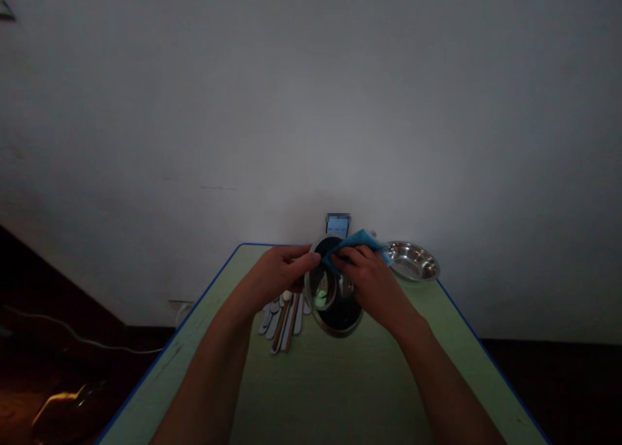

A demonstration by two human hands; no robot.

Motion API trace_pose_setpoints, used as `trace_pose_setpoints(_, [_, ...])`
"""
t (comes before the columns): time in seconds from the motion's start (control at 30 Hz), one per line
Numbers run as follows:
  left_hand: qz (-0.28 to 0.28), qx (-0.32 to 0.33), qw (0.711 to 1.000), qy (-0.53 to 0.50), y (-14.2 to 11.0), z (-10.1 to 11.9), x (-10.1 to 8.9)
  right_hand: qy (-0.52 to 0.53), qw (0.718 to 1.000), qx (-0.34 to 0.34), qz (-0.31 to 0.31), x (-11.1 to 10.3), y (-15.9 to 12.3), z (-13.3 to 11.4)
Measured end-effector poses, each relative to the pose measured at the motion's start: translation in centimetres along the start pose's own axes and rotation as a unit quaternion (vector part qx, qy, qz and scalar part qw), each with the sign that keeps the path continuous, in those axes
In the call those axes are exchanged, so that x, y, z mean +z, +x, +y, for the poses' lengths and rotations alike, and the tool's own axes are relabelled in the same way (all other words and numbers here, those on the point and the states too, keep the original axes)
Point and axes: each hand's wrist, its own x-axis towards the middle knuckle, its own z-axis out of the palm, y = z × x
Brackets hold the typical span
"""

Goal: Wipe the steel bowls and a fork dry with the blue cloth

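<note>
The left hand (287, 268) clamps thumb and fingers on a metal bowl's (336, 329) rim. The right hand's (367, 278) fingers grip a blue cloth (363, 239) against the bowl.

Held bowl (343, 317): smooth metal; the dark inner surface was glossy enough to carry reflections, and the rim looked paler.
Cloth (363, 238): blue fabric, matt, creased.
Second bowl (413, 261): polished metal; its inner surface broke the light into bright patches.
Utensils (278, 333): the brown lengths looked like wood; the pale grey pieces looked smooth, though metal or plastic could not be told.
Table (301, 399): the top looked smooth, nearly matt; its blue edging (214, 282) resembled plastic.
Wall (340, 108): matt, faintly scuffed.
</note>
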Motion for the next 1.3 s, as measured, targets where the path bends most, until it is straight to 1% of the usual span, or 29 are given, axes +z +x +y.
trace_pose_setpoints(0.17, [0.006,0.009,1.0,0.017,-0.05,-0.22,-0.1,0.009,1.0,0.006,0.008,0.13,0.04,0.23])
trace_pose_setpoints(0.4, [0.031,-0.002,0.999,0.009,-0.31,0.21,0.15,0.013,1.0,0.018,-0.002,0.43,-0.06,0.3])
trace_pose_setpoints(0.8, [0.035,0.043,0.997,0.054,-0.32,-0.44,-0.12,0.014,0.999,0.035,-0.009,0.28,-0.07,0.22])
trace_pose_setpoints(1.07, [0.05,0.05,0.996,0.046,-0.66,-0.18,-0.06,0.013,0.999,0.037,-0.007,0.44,-0.07,0.39])
trace_pose_setpoints(1.3, [0.043,0.054,0.997,0.033,-0.76,-0.05,0.04,0.016,0.999,0.034,-0.003,0.59,-0.15,0.45])
